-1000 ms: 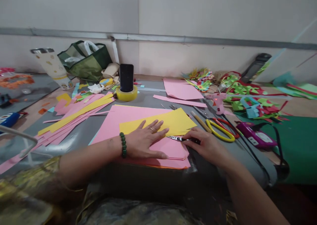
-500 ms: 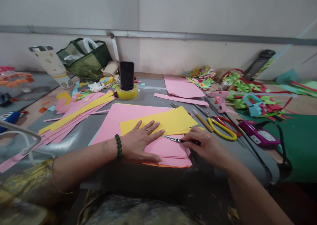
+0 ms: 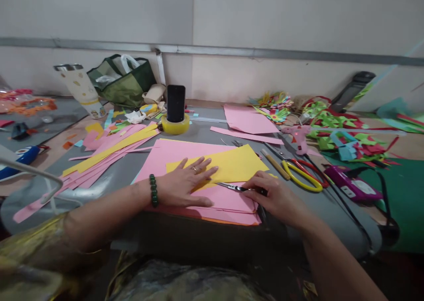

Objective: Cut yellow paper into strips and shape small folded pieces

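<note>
My left hand lies flat with fingers spread, pressing on a yellow sheet of paper and the pink paper under it. A green bead bracelet circles that wrist. In my right hand are small scissors with dark handles, gripped between thumb and fingers. Their slim blades point left along the yellow sheet's near edge, just above the pink paper. Most of the handle is hidden by my fingers. A bit of yellow paper shows just beyond my right knuckles.
Yellow-and-red-handled shears, a wooden stick and a pink glue gun lie to the right, near a purple device. Pink and yellow strips spread leftward. A phone stands in a tape roll behind.
The view has shifted slightly, so the tabletop things appear farther right. My left thumb sits a little higher on the pink paper. The scissors stay at the yellow sheet's near edge.
</note>
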### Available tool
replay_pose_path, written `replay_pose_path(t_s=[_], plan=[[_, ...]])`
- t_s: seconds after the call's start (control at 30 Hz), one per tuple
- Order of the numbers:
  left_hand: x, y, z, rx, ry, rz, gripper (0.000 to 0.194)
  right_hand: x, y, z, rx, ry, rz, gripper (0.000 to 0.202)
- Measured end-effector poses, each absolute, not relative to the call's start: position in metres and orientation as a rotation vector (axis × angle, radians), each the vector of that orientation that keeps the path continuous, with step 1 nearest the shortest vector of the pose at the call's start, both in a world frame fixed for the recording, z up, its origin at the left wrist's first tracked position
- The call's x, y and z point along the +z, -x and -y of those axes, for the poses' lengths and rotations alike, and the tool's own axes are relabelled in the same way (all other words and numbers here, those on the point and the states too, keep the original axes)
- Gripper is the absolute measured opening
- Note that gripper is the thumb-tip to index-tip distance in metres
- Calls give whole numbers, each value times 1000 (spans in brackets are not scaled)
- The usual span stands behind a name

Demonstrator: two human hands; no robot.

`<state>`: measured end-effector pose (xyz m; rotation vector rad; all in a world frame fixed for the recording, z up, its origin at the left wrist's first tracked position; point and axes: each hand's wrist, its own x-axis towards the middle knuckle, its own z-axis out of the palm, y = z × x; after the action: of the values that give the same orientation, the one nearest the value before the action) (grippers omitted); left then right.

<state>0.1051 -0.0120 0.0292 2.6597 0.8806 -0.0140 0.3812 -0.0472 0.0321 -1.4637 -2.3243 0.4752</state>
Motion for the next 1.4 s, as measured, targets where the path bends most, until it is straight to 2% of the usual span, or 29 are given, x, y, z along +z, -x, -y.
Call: replay_pose_path(t_s=[0.2, 0.7, 1.07, 1.4], plan=[[23, -79, 19, -90, -2734, -892, 86, 30, -384, 43, 415, 1465, 2362, 17], [17, -114, 20, -19, -2680, -1040, 86, 28, -396, 40, 294, 1458, 2283, 15], [17, -129, 20, 15, -2655, -993, 95, 24, -407, 37, 361, 1405, 2289, 15], [17, -131, 20, 8, -2662, -988, 94, 33, -384, 43, 444, 1433, 2331, 15]])
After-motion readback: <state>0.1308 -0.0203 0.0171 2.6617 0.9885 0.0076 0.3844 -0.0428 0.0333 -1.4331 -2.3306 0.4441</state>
